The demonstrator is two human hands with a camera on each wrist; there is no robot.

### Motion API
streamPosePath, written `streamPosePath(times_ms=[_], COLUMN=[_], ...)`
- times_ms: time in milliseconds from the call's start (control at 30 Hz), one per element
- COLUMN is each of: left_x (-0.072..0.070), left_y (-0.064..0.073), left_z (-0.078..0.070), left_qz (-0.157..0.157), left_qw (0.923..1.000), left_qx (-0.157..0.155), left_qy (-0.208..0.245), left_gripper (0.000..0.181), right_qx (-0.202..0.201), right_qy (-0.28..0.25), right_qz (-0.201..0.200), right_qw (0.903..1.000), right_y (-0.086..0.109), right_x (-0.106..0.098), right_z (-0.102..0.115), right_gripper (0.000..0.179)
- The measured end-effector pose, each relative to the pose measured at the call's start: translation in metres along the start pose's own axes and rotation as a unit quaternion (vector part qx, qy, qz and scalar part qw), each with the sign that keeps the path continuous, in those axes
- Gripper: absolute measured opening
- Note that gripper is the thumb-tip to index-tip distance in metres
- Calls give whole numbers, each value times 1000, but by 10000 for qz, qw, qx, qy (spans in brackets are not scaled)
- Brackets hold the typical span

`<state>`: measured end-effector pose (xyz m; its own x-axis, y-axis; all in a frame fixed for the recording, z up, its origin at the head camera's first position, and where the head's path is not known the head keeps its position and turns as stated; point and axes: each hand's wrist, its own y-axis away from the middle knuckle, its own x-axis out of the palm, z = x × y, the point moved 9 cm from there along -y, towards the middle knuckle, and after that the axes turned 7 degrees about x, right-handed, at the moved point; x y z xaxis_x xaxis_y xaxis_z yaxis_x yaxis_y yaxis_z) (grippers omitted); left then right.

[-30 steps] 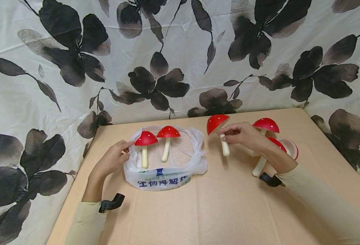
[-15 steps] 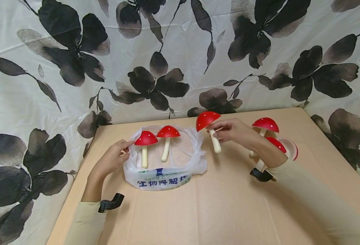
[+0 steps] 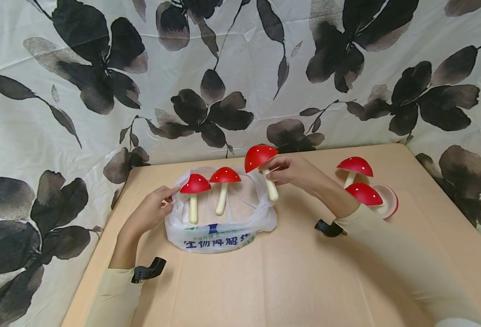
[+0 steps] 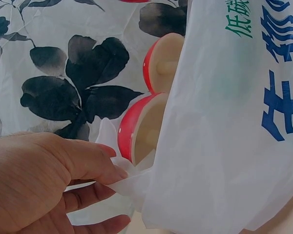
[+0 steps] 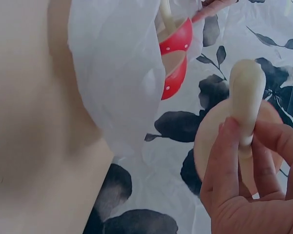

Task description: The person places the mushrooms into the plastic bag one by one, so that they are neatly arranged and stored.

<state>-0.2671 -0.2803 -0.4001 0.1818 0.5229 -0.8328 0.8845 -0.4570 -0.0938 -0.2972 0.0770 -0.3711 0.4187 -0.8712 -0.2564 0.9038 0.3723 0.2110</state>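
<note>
My right hand (image 3: pixel 291 170) pinches the pale stem of a red-capped toy mushroom (image 3: pixel 260 156) and holds it up at the right rim of a white plastic bag (image 3: pixel 220 238). In the right wrist view that mushroom's stem (image 5: pixel 247 90) shows between thumb and fingers, with the cap's hollow underside behind. My left hand (image 3: pixel 154 206) is at the bag's left rim; in the left wrist view its thumb and finger pinch the thin plastic (image 4: pixel 132 183). Inside the bag's open mouth stand two more mushrooms, a left one (image 3: pixel 194 185) and one beside it (image 3: pixel 225 176).
On the right of the table (image 3: pixel 297 281) lie more red mushrooms: an upright one (image 3: pixel 354 167), a tilted one (image 3: pixel 364 194) in front, and one with its pale underside (image 3: pixel 389 200) showing. A white cloth (image 3: pixel 240 59) with dark flowers hangs behind the table.
My right hand has carried its mushroom leftward and slightly up, from between the bag and the right-hand mushrooms to the bag's right rim. My left hand has stayed at the bag.
</note>
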Motion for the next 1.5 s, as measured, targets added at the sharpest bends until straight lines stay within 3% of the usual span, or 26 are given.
streamPosePath(times_ms=[567,767,933,1267,1500], left_x=[-1,-1,-1,-1,0], left_y=[0,0,0,0,-1], left_z=[-1,-1,-1,-2,-2], left_qz=[-28,-30,-17,-36,-6], left_qw=[10000,10000,9999,10000,10000], left_qx=[11,0,-27,8,-7], left_qy=[-49,-77,-105,-61,-69], left_gripper=[53,53,53,52,52], right_qx=[272,621,652,885,934], right_qy=[-221,-41,81,222,666], right_qz=[-44,-246,-296,-346,-554], right_qw=[9994,9978,9974,9952,9918], right_y=[-24,-27,-27,-24,-21], right_x=[37,46,53,55,49], right_z=[-13,-22,-25,-33,-37], right_gripper=[27,27,27,31,35])
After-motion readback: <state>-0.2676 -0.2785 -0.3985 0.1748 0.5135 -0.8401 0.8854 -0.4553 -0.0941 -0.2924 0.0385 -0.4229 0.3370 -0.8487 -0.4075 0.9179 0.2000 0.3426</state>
